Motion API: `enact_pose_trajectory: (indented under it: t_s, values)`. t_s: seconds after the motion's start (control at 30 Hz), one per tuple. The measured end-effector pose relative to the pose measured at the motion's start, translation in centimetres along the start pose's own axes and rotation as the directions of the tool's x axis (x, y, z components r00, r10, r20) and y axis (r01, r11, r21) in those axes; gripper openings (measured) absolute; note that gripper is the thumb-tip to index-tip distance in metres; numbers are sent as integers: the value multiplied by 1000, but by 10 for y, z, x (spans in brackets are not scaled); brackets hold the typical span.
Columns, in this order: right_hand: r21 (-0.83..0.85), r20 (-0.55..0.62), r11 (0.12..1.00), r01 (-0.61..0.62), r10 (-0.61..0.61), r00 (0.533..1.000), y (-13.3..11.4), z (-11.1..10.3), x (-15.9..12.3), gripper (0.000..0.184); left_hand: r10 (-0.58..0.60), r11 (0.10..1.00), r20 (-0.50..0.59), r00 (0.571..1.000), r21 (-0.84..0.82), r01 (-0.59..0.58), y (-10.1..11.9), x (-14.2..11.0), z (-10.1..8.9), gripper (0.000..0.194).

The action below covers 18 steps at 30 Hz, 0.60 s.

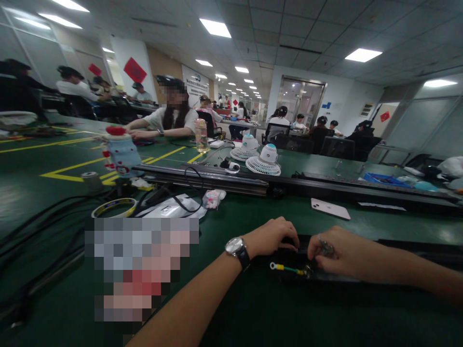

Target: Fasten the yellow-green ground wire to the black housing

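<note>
A long black housing (302, 241) lies on the green table in front of me. My left hand (273, 237), with a watch at the wrist, has its fingers curled over the far edge of that housing at its left end. Just to the right, my right hand (338, 251) is closed above the same housing, thumb and fingers drawn together. A small silvery piece (326, 247) shows at its fingers, too blurred to name. Below the hands a short green-yellow wire (289, 268) with a ring terminal sticks out to the left.
Beyond my hands lies a pink phone (330, 208), with long dark metal rails (224, 180) across the table. Two white fans (264, 161) stand behind them. Tape (114, 208), black cables (47, 205) and a light-blue bottle (124, 154) are at left. A person (173, 111) sits opposite.
</note>
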State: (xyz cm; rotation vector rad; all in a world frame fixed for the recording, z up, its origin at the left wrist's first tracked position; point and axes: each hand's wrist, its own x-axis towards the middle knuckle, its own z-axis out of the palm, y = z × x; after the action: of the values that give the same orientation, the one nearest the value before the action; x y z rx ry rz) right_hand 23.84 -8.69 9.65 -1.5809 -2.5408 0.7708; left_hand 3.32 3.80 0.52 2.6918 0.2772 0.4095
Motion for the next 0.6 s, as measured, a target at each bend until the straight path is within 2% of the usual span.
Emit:
enact_pose_trajectory:
  t_s: [0.6]
  values:
    - [-40,-25,999,24,-25,999,4,-5,-5,25,-14,1000,-8,1000,-15,14,-2,-1,2,14]
